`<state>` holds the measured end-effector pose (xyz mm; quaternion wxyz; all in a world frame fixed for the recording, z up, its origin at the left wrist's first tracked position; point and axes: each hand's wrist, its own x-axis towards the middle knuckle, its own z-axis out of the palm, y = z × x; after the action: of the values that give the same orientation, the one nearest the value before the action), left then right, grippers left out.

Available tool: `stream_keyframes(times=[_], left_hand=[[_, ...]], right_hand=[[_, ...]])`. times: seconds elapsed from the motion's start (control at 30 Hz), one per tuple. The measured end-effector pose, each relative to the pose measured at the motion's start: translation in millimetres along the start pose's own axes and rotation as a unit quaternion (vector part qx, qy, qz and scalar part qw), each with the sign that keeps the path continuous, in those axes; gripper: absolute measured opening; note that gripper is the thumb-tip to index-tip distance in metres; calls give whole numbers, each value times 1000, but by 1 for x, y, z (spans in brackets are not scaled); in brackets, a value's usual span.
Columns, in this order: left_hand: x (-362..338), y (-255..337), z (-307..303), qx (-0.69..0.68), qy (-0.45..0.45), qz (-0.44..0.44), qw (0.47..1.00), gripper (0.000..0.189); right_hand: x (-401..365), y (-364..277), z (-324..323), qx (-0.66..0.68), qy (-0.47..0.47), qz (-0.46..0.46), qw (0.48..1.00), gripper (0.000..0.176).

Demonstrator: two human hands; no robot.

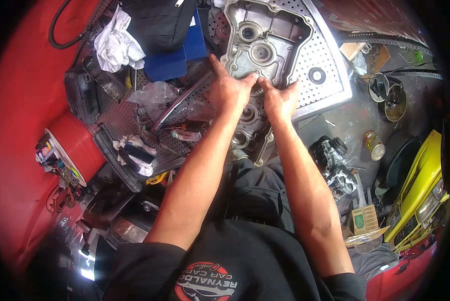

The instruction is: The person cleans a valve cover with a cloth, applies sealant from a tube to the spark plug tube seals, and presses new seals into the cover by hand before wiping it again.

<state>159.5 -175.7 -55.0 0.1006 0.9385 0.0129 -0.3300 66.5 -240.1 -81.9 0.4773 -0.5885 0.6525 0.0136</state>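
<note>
A long grey metal engine cover (280, 50) with round openings and a raised rim lies over the perforated metal table (330, 65), its near end close to the person's lap. My left hand (230, 90) rests on the cover's left edge, index finger stretched out and thumb over the middle. On the right edge lies my right hand (281, 98), its thumb pointing inward and nearly meeting the left thumb. The fingers under or behind the rim are hidden. To the right of the cover is a black ring (316, 76).
White cloth (115, 42), a black bag (157, 22), a blue box (167, 64), plastic wrap and a tube (186, 136) lie left on the bench. Right, on the floor, are engine parts (330, 160), a can (374, 145), a round pan (394, 103) and a yellow car part (418, 190).
</note>
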Motion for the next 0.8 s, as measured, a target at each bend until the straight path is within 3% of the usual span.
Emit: stream_keyframes(times=[0.1,0.13,0.23,0.27,0.33,0.43,0.63,0.8], left_hand=[[-2,-2,-3,-31,-18,10,999,122],[2,-10,0,-68,6,53,996,121],[17,-51,11,-144,54,165,974,118],[15,-61,9,-202,7,154,967,120],[0,-60,6,-106,28,179,978,123],[-18,-48,7,-66,14,110,992,126],[-14,-44,16,26,49,77,995,128],[-17,-34,8,14,9,55,998,127]], right_hand=[[-1,8,-1,-9,-7,-7,1000,113],[0,11,0,-12,-7,-12,1000,113],[-2,25,-7,34,-15,-81,996,98],[-2,31,-8,48,-19,-106,993,94],[3,49,-4,104,-51,-131,984,97],[2,52,-5,107,-55,-138,983,101],[-4,52,0,101,-30,-150,983,104],[-12,35,1,37,-9,-119,992,105]])
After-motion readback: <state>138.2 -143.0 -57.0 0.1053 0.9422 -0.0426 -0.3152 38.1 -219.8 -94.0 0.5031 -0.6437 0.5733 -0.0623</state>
